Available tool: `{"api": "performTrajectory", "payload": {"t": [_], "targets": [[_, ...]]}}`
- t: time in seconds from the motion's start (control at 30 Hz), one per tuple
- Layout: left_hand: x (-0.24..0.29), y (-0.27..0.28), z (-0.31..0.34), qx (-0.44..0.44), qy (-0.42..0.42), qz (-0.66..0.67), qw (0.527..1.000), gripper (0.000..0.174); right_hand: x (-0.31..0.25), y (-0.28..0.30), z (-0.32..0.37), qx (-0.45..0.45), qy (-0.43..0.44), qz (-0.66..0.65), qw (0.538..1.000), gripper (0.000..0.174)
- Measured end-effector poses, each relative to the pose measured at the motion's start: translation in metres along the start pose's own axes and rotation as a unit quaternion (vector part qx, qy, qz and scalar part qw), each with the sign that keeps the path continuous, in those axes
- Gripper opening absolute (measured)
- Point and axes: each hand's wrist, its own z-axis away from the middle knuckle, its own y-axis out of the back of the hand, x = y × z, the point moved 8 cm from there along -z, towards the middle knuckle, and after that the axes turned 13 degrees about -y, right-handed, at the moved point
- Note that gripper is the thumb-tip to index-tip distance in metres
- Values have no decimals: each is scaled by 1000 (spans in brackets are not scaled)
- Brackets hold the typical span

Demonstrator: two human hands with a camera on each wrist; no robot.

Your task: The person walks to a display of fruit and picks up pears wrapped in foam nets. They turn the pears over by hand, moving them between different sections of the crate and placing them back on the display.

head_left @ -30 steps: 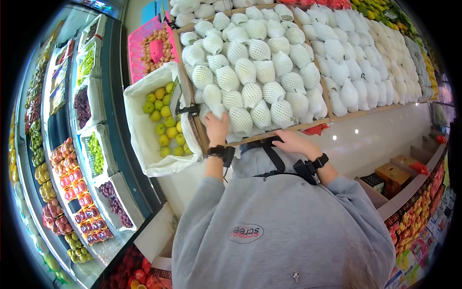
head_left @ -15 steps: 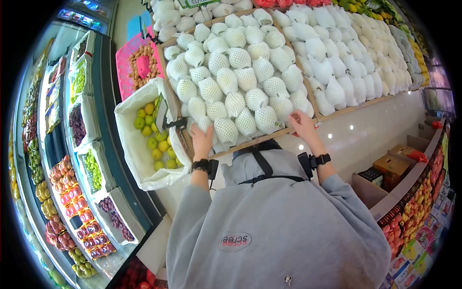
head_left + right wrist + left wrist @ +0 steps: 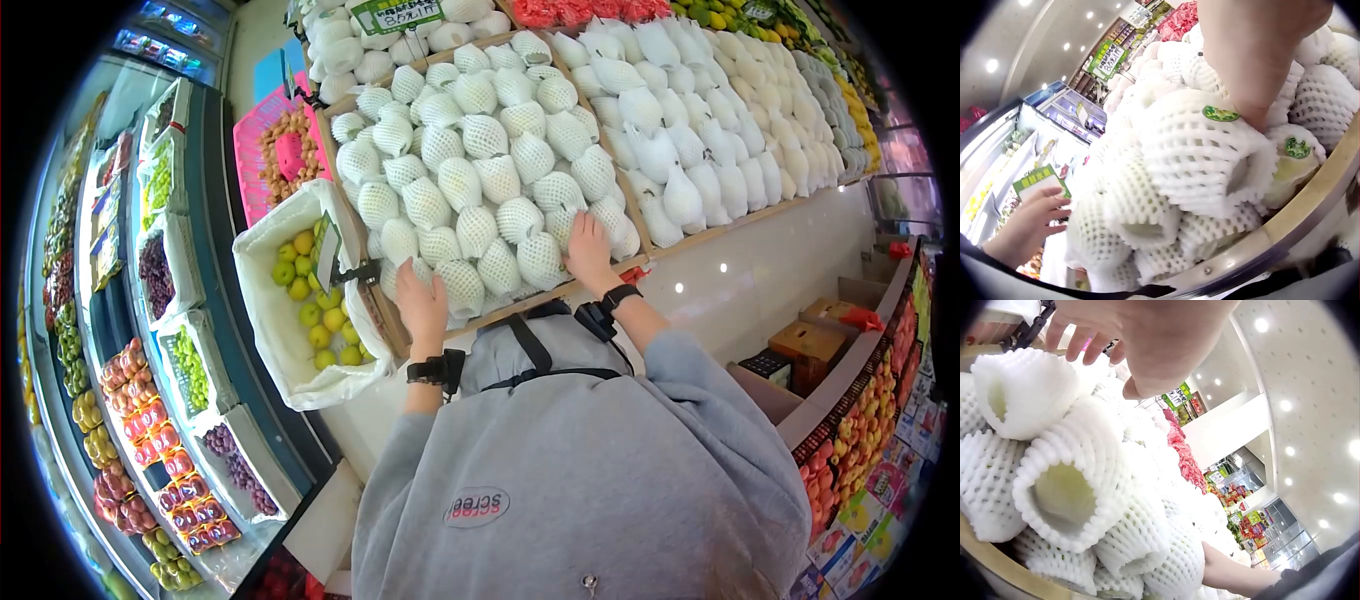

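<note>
Fruit in white foam nets (image 3: pixel 460 182) fills a wooden-edged bin (image 3: pixel 520 303). The left hand (image 3: pixel 422 305) is at the bin's front left corner, beside the netted fruit, its fingers extended and holding nothing. In the left wrist view this hand (image 3: pixel 1147 337) hangs over the netted fruit (image 3: pixel 1066 494), fingers apart. At the front right of the bin, the right hand (image 3: pixel 590 252) lies on netted fruit, fingers pointing away from the body. In the right wrist view the right hand (image 3: pixel 1260 56) touches a netted fruit (image 3: pixel 1204 150) with a green sticker; most of its fingers are hidden.
A white-lined box of yellow-green fruit (image 3: pixel 325 385) stands left of the bin, with a pink basket (image 3: pixel 243 165) behind it. A price sign on a black clamp (image 3: pixel 362 272) juts from the bin's left edge. More wrapped fruit (image 3: pixel 685 197) lies to the right.
The right hand has gone from the bin's front edge onto the fruit. The left hand has drawn back slightly from the fruit at the corner. The view has shifted, showing a green price sign at the top.
</note>
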Motion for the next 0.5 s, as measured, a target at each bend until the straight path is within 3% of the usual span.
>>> {"api": "performTrajectory", "payload": {"t": [0.13, 0.27, 0.5], "targets": [[18, 2, -5, -10, -1, -12, 1000, 51, 3, -1, -6, -7, 31, -30, 999, 81], [16, 0, -3, -12, 9, -9, 1000, 50, 6, 28, 5, 10, 126, -80, 989, 74], [11, -18, 10, -48, -31, -44, 997, 50, -1, -2, -8, -56, 61, 0, 997, 78]]}}
